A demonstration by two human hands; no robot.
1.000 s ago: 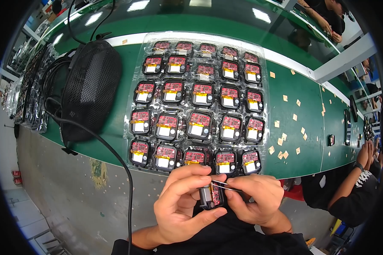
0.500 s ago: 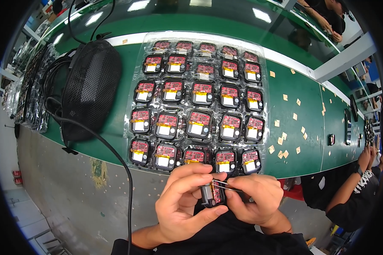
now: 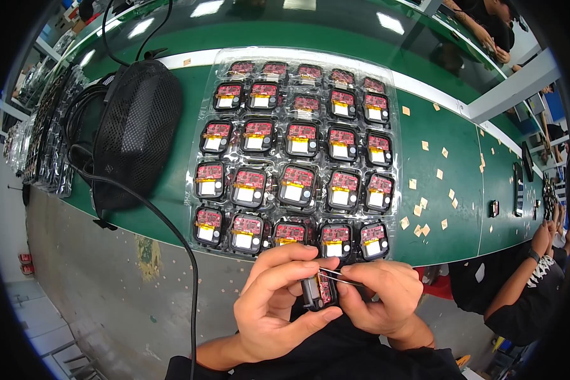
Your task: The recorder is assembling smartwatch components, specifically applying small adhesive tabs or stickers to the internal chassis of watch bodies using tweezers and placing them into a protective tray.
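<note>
My left hand (image 3: 273,304) grips a small black square device (image 3: 316,291) with a red circuit board showing inside, held just below the table's front edge. My right hand (image 3: 381,297) pinches thin metal tweezers (image 3: 335,274), whose tips reach across the top of the device toward my left fingers. Right above both hands lies a clear plastic tray (image 3: 297,152) on the green table (image 3: 446,209), filled with several rows of the same black devices with red boards and white and yellow parts.
A black mesh pouch (image 3: 136,130) with a black cable (image 3: 164,221) sits left of the tray. Small tan squares (image 3: 418,209) are scattered on the table to the right. Stacked trays (image 3: 44,136) stand at the far left. Another person's arm (image 3: 525,272) reaches in at the right edge.
</note>
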